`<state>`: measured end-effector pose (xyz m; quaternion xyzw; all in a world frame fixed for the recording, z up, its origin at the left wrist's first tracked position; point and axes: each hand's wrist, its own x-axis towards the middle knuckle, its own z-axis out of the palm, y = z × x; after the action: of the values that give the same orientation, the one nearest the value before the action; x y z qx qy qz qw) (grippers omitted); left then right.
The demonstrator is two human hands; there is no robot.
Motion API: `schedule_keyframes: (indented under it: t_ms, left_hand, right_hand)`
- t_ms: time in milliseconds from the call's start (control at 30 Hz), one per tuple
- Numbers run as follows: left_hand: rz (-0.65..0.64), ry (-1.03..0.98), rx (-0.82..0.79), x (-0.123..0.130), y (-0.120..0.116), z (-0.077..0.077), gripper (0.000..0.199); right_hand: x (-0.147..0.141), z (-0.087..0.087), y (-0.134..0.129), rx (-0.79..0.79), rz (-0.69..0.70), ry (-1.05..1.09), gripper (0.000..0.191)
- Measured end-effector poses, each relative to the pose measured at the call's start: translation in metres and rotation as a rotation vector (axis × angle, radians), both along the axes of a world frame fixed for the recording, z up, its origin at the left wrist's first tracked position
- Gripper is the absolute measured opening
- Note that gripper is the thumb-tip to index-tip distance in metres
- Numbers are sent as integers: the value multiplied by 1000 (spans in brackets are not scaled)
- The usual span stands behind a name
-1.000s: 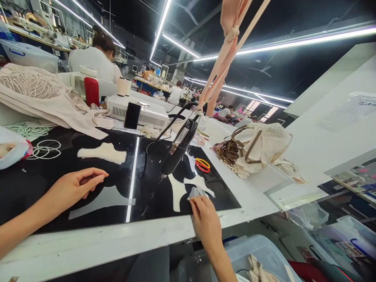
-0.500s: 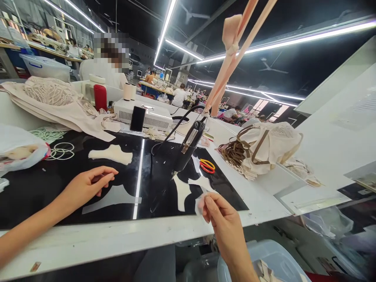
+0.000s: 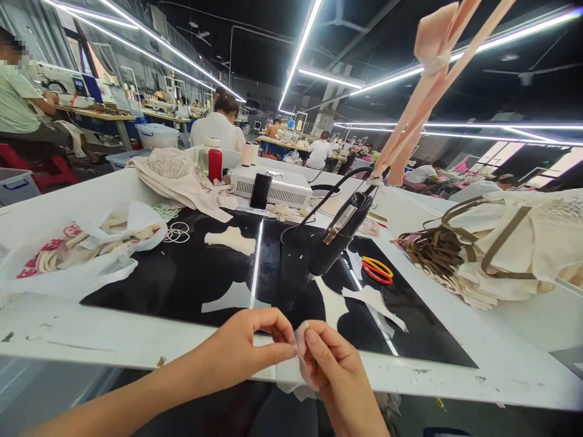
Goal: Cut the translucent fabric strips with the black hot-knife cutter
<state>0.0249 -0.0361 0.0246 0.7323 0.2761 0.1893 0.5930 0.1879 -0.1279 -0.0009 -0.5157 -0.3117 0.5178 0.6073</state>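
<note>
My right hand (image 3: 339, 370) pinches a thin, translucent white piece of material (image 3: 296, 388) at the table's front edge; it hangs below the fingers. My left hand (image 3: 255, 343) meets it there, thumb and forefinger closed on the piece's edge. Beyond them, on a black board (image 3: 168, 273), lie a flat translucent piece (image 3: 232, 297), a cream pad-like piece (image 3: 231, 239), another cream piece (image 3: 334, 303) and a white cut piece (image 3: 376, 298). Above the board a black hand-held tool (image 3: 339, 240) with a narrow tip hangs tilted from knotted pink bands (image 3: 412, 115).
Red and yellow handles (image 3: 377, 271) lie on the board's right. A plastic bag of scraps (image 3: 132, 255) stands left, a pile of beige garments with brown straps (image 3: 496, 249) right. Behind are a white box unit (image 3: 277, 188), a phone (image 3: 261, 191) and a red bottle (image 3: 215, 164). People sit farther back.
My left hand has moved right from over the board to meet the right hand. My right hand has drawn the translucent piece to the table's front edge. The view has turned left.
</note>
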Motion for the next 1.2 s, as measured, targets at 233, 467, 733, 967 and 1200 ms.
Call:
schedule_keyframes:
  t_ms: [233, 467, 733, 967, 1200]
  left_hand:
    - [-33, 118, 7, -11, 3, 3, 10]
    - [-110, 221, -8, -16, 2, 9, 11]
    - [5, 194, -24, -30, 7, -3, 11]
    - [88, 153, -76, -38, 11, -13, 13]
    - [193, 65, -203, -44, 15, -19, 27]
  right_hand:
    - [-2, -13, -5, -39, 43, 110, 56]
    - [7, -20, -1, -79, 51, -167, 41]
    - [20, -19, -6, -68, -117, -173, 39]
    - [19, -21, -6, -53, -160, -150, 39]
    - [10, -16, -6, -68, -212, -107, 40]
